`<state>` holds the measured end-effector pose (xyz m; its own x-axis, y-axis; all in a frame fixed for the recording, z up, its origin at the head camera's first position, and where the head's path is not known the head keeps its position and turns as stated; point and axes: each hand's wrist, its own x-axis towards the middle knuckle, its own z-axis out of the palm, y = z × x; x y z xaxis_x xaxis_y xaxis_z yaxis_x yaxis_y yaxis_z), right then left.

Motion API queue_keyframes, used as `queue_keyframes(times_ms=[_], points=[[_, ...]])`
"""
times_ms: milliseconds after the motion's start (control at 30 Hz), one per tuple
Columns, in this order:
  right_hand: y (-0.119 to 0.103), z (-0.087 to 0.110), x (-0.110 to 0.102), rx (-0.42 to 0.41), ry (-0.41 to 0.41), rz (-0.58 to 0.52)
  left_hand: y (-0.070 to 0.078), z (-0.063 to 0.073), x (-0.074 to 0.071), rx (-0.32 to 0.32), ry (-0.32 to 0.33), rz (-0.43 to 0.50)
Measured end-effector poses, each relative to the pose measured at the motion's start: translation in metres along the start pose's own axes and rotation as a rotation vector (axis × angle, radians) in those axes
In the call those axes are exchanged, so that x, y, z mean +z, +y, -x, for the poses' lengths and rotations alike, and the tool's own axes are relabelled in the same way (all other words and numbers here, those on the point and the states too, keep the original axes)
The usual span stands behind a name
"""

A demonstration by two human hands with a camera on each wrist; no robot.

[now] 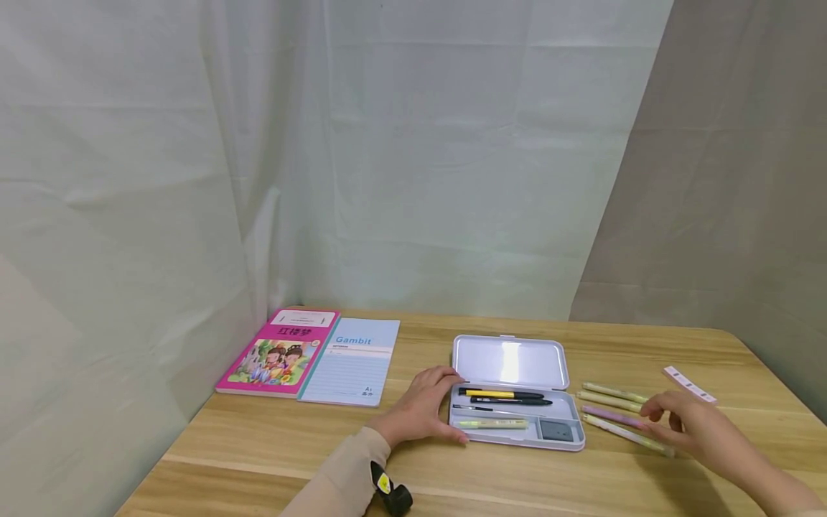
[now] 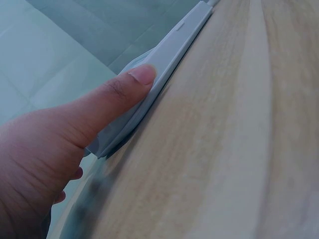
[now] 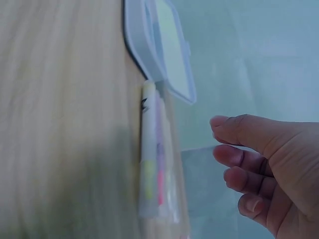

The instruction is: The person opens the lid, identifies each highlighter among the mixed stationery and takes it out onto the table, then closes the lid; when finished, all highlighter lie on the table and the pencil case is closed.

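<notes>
An open white pencil case (image 1: 536, 366) lies on the table with its lid tipped back. My left hand (image 1: 423, 406) grips its left end; in the left wrist view the thumb (image 2: 142, 74) presses the front wall. Inside are a yellow-and-black pen (image 1: 496, 393), a black pen (image 1: 513, 401), a slim pen (image 1: 484, 409), a yellow highlighter (image 1: 494, 424) and a dark grey block (image 1: 555, 431). Right of the case lie several highlighters, including a purple one (image 1: 610, 416) and a white-and-yellow one (image 3: 148, 134). My right hand (image 1: 691, 427) hovers above them, fingers loosely bent, holding nothing.
A pink picture-covered book (image 1: 281, 355) and a light blue notebook (image 1: 352, 366) lie at the left. A pink-and-white strip (image 1: 690, 384) is beyond the right hand. Pale curtains (image 1: 446, 179) hang behind the wooden table (image 1: 258, 459).
</notes>
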<state>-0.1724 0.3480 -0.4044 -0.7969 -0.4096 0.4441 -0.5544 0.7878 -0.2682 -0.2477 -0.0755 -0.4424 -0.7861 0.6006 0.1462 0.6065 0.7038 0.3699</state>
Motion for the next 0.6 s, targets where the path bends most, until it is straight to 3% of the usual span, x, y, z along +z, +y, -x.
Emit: queue_keyframes(times_ms=[133, 600], points=[[-0.008, -0.01, -0.003, 0.013, -0.007, 0.018, 0.0, -0.001, 0.0, -0.006, -0.006, -0.002], [-0.027, -0.039, -0.01, -0.154, 0.01, 0.045, -0.001, 0.0, 0.001, 0.011, 0.009, 0.011]])
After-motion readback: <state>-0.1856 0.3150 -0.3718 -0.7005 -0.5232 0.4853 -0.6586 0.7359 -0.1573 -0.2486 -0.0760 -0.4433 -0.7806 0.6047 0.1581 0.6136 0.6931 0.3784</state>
